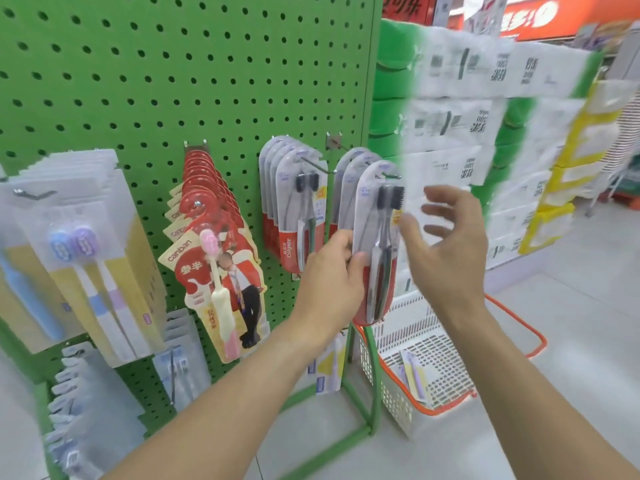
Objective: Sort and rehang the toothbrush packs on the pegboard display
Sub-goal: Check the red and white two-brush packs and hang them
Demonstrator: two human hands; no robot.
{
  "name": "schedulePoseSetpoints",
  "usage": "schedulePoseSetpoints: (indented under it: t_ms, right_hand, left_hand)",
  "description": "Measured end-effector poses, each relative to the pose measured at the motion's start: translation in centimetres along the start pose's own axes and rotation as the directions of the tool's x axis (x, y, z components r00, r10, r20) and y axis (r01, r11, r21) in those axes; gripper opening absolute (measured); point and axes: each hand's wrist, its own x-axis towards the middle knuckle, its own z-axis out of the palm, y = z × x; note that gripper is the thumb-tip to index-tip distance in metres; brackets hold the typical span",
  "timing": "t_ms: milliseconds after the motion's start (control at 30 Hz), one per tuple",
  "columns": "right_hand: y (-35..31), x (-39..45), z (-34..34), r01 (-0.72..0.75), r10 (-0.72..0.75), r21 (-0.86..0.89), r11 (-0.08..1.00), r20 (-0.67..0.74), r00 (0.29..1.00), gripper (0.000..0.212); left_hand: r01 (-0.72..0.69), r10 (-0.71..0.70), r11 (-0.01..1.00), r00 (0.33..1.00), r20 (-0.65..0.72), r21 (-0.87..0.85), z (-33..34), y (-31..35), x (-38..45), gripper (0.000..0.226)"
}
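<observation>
Left hand [334, 271] grips the front Colgate pack [377, 251] at its lower left edge, thumb on the face; pack hangs on the rightmost hook [389, 174] of the green pegboard [173, 81]. Right hand [446, 237] is free, fingers spread, just right of that pack, holding nothing. Largest down: pegboard; blurred tissue stacks [485, 133] to the right; white basket [415, 362] with orange rim on the floor, one pack inside; clear twin-brush packs [79, 251] far left; red Canban packs [211, 254]; second Colgate row [294, 206] beside the gripped one.
</observation>
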Motion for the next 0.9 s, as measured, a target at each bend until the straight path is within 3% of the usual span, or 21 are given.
schedulePoseSetpoints:
  t_ms: [100, 200, 433, 733, 900]
  right_hand:
    - [-0.3, 4.7, 0.1, 0.014, -0.014, 0.002, 1.000, 0.004, 1.000, 0.016]
    - [-0.1, 9.6, 0.7, 0.036, -0.006, -0.141, 0.989, 0.210, 0.978, 0.015]
    - [-0.4, 15.9, 2.3, 0.044, 0.139, -0.274, 0.961, 0.610, 0.780, 0.014]
    - [-0.7, 17.2, 3.8, 0.254, 0.085, -0.358, 0.898, 0.709, 0.700, 0.015]
    - [-1.3, 17.8, 4.0, 0.259, 0.116, -0.362, 0.895, 0.751, 0.650, 0.015]
  left_hand:
    - [0.005, -0.006, 1.000, 1.000, 0.015, 0.022, 0.2, -0.4, 0.5, 0.016]
    - [0.011, -0.013, 0.999, 0.999, 0.033, 0.053, 0.7, -1.1, 0.9, 0.007]
    - [-0.027, 0.026, 0.998, 1.000, 0.018, 0.053, 1.5, -1.7, 1.0, 0.008]
    - [-0.056, 0.059, 0.997, 0.997, -0.057, 0.049, 1.6, -1.7, 0.7, 0.008]
    - [-0.055, 0.059, 0.997, 0.994, -0.087, 0.053, 1.6, -2.0, 0.4, 0.007]
